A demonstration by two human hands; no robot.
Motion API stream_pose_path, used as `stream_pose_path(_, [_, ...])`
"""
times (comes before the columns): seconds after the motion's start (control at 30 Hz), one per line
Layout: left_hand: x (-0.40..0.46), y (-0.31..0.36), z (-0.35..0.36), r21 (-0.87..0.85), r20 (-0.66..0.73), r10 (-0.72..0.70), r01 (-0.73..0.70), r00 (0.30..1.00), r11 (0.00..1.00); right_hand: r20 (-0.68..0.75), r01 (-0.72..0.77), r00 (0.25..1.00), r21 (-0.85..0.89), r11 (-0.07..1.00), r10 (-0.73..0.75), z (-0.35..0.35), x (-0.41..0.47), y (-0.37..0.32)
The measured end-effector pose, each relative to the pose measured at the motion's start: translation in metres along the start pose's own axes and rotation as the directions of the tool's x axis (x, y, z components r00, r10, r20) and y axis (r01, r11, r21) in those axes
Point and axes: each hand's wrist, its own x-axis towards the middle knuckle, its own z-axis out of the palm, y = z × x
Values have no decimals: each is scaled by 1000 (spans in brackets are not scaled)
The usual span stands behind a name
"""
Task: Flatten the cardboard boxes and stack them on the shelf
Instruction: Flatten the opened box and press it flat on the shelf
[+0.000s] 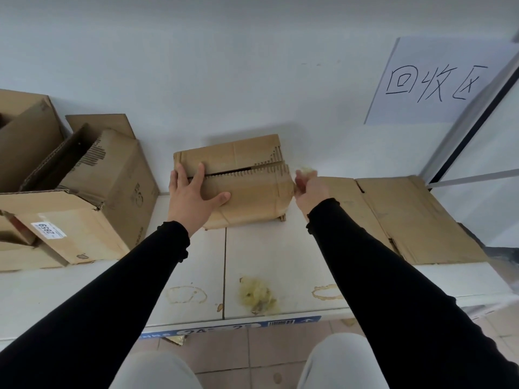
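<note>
At the bottom of the frame, a blue shelf-edge label strip is being shown with a barcode and digits too blurred to be read past "24". Just above it, on the white shelf, a crumpled wad of yellowish tape is lying among ring stains. In the centre, a small cardboard box, its top flaps closed but parted along a slit, is being steadied by the left hand, which is spread flat and open on its top. The right hand is being held closed at the box's right edge, apparently pinching a blurred yellowish strip; exactly what is gripped cannot be told. Right of centre, a flattened box is lying on the shelf, so one piece is judged done. At the left, several upright boxes are waiting to be collapsed; a white sticker on one is reading "2859". The work is judged to be at an early stage. At the upper right, a sheet of paper on the wall is bearing the handwritten characters "回收区".
</note>
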Motion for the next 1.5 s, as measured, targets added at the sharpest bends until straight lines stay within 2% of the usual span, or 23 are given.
stream_pose_path(0.13, [3, 4, -2, 17, 18, -8, 7, 1000, 1000, -39, 220, 975, 72, 973, -218, -14, -40, 2])
stream_pose_path(0.17, [3, 4, -2, 11, 24, -11, 11, 1000, 1000, -13, 321, 947, -12, 947, -321, -21, -58, 9])
stream_pose_path(0.23, [1, 4, -1, 15, 28, -16, 16, 999, 1000, 226, 515, 856, -317, 796, -464, -38, -94, 33])
stream_pose_path(0.27, [1, 5, -1, 19, 25, -17, 17, 1000, 1000, 385, 587, 808, -462, 665, -446, -50, -106, 48])
stream_pose_path(0.33, [0, 4, 0, 27, 21, -17, 16, 1000, 1000, 603, 665, 746, -657, 355, -283, -66, -117, 76])
stream_pose_path(0.4, [-1, 5, 0, 23, 26, -8, 7, 1000, 1000, 717, 730, 683, -678, 91, -138, -73, -112, 98])
stream_pose_path(0.53, [-2, 6, -1, 17, 31, -12, 11, 999, 1000, 817, 813, 576, -570, -115, 20, -64, -105, 122])
stream_pose_path(0.63, [-1, 6, -1, 12, 37, -13, 12, 999, 1000, 864, 861, 456, -368, -350, 214, -67, -120, 134])
stream_pose_path(0.73, [2, 5, -1, 11, 37, -16, 16, 999, 1000, 879, 836, 341, -122, -535, 333, -82, -134, 137])
stream_pose_path(0.77, [2, 5, -1, 12, 39, -15, 15, 999, 1000, 879, 821, 333, -92, -563, 342, -89, -137, 140])
stream_pose_path(0.83, [2, 5, -1, 17, 45, -13, 12, 999, 1000, 841, 779, 370, -49, -625, 395, -99, -145, 144])
stream_pose_path(0.93, [2, 5, 0, 33, 48, -16, 14, 999, 999, 593, 782, 528, -61, -620, 608, -99, -159, 146])
stream_pose_path(1.0, [2, 7, -1, 24, 55, -21, 19, 998, 1000, 583, 817, 562, -278, -506, 587, -86, -158, 134])
stream_pose_path(1.07, [0, 7, -2, 19, 62, -24, 23, 998, 1000, 564, 743, 647, -617, -260, 513, -73, -150, 114])
stream_pose_path(1.13, [-1, 8, -3, 21, 65, -14, 13, 998, 1000, 443, 472, 710, -876, 97, 548, -68, -143, 94])
stream_pose_path(1.17, [-1, 8, -4, 18, 69, -12, 11, 998, 1000, 406, 307, 705, -914, 267, 581, -68, -139, 86])
stream_pose_path(1.2, [-1, 8, -4, 14, 75, -13, 12, 997, 1000, 401, 193, 705, -902, 386, 585, -69, -135, 80])
stream_pose_path(1.27, [-1, 9, -7, 10, 87, -17, 16, 996, 1000, 398, 63, 748, -839, 540, 532, -73, -132, 78])
stream_pose_path(1.33, [-1, 9, -9, -14, 92, -18, 20, 996, 1000, 357, 59, 862, -775, 630, 359, -74, -129, 79])
stream_pose_path(1.37, [0, 8, -10, -34, 79, -11, 13, 997, 999, 340, 134, 920, -741, 658, 194, -72, -126, 78])
stream_pose_path(1.4, [1, 6, -12, -59, 55, 4, -1, 998, 998, 327, 240, 945, -709, 663, 7, -67, -123, 73])
stream_pose_path(1.43, [3, 5, -13, -87, 24, 20, -18, 1000, 996, 331, 351, 930, -670, 654, -159, -59, -121, 63])
stream_pose_path(1.5, [7, 4, -20, -125, -62, 43, -51, 997, 991, 349, 535, 843, -622, 572, -410, -40, -115, 35])
